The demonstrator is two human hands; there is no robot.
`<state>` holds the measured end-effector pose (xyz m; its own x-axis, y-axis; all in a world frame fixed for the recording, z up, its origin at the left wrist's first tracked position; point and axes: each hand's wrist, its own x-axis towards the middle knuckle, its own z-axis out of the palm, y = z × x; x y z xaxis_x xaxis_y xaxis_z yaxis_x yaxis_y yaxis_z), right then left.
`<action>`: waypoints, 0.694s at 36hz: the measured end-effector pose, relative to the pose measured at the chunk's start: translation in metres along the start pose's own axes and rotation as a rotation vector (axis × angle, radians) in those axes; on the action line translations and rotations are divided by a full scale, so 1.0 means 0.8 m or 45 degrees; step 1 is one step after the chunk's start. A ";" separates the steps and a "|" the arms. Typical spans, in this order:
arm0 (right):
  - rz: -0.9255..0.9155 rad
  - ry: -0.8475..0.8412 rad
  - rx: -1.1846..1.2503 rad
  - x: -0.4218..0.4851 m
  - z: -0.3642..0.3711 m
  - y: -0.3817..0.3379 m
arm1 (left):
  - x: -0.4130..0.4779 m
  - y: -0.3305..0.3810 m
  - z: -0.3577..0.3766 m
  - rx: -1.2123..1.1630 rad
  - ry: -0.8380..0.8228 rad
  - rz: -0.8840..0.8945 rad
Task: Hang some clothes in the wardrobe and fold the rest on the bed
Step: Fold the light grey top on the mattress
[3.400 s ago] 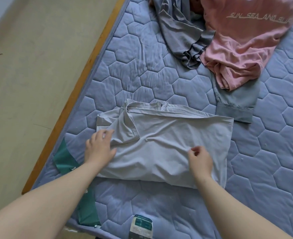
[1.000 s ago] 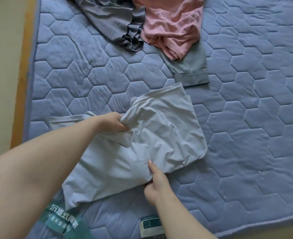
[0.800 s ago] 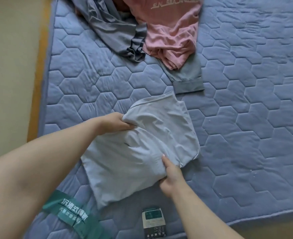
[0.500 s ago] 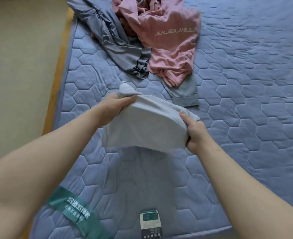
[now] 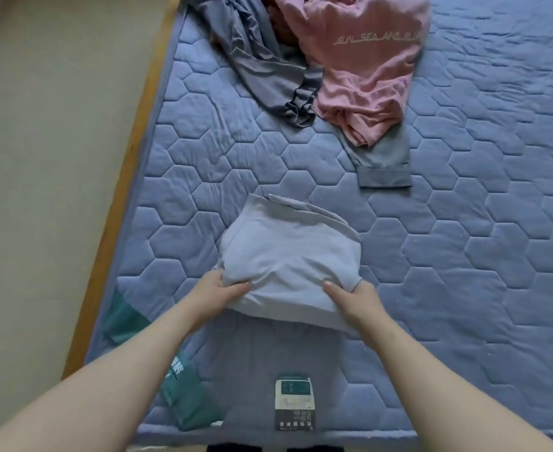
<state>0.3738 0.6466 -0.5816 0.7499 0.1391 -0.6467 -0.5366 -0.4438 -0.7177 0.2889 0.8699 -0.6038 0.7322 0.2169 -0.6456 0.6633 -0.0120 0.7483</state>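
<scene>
Two hands grip one folded pale grey garment [image 5: 288, 256] by its near edge: left hand [image 5: 218, 293] clamped at the left corner, right hand [image 5: 356, 300] at the right. It sits on the quilted blue mattress [image 5: 464, 256], its near edge apparently lifted. Beyond lie a dark grey garment [image 5: 262, 70], pink shirt [image 5: 363, 66] and jeans leg [image 5: 384, 164].

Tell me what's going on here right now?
A person is folding clothes on a bed. Both hands, left hand and right hand, grip the near edge of a folded light grey garment on the blue quilted mattress. Farther back lie a pink T-shirt, a dark grey garment and a jeans leg, unfolded.
</scene>
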 end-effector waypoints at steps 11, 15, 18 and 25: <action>0.430 -0.253 0.035 -0.013 0.011 0.115 | -0.026 -0.113 0.012 0.162 -0.177 -0.565; 0.584 -0.250 0.169 0.005 0.005 0.109 | -0.013 -0.094 0.003 0.014 -0.176 -0.611; 0.616 -0.152 0.294 0.025 0.004 0.099 | 0.005 -0.078 0.001 -0.127 0.003 -0.558; 0.512 0.027 0.178 0.033 0.012 0.095 | 0.010 -0.068 0.008 -0.027 0.135 -0.509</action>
<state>0.3494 0.6249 -0.6557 0.4772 -0.0391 -0.8779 -0.8342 -0.3343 -0.4385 0.2602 0.8661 -0.6507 0.3972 0.2995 -0.8675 0.8879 0.1134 0.4458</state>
